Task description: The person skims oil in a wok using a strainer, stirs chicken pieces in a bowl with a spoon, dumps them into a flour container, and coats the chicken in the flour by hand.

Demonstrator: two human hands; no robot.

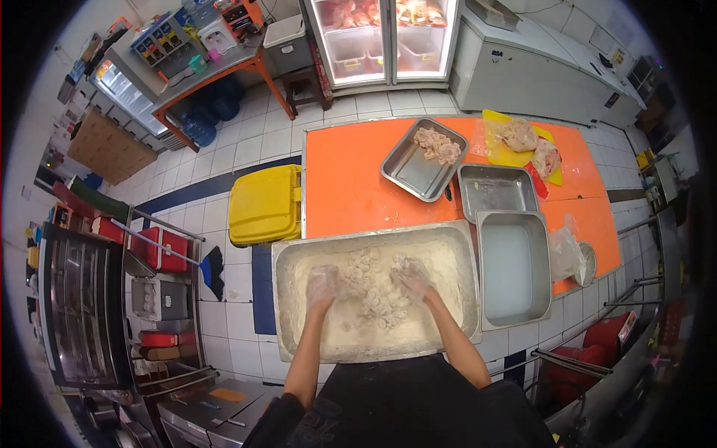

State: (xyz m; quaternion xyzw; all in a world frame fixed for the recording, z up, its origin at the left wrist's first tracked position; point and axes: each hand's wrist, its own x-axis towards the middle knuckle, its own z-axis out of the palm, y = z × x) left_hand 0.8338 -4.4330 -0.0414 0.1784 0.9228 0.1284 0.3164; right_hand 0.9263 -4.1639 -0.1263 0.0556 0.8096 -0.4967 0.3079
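A large metal tray [281,299] of pale flour [441,317] sits right in front of me. Flour-coated pieces [385,302], which look like chicken, lie heaped in its middle. My left hand [324,284] is at the left side of the heap, powdered with flour, its fingers stretched out and pointing away from me. On the heap's far right edge rests my right hand [413,276], fingers extended and caked with flour; bits of coating partly hide the fingertips. Both hands seem to wear thin clear gloves.
Right of the flour stands a deep pan [515,272] of cloudy liquid. Beyond it are a shallow metal pan [497,190] and another pan [418,175] with raw meat. Bagged meat lies on a yellow board [504,157] on the orange table [343,183]. A yellow bin [265,205] stands left.
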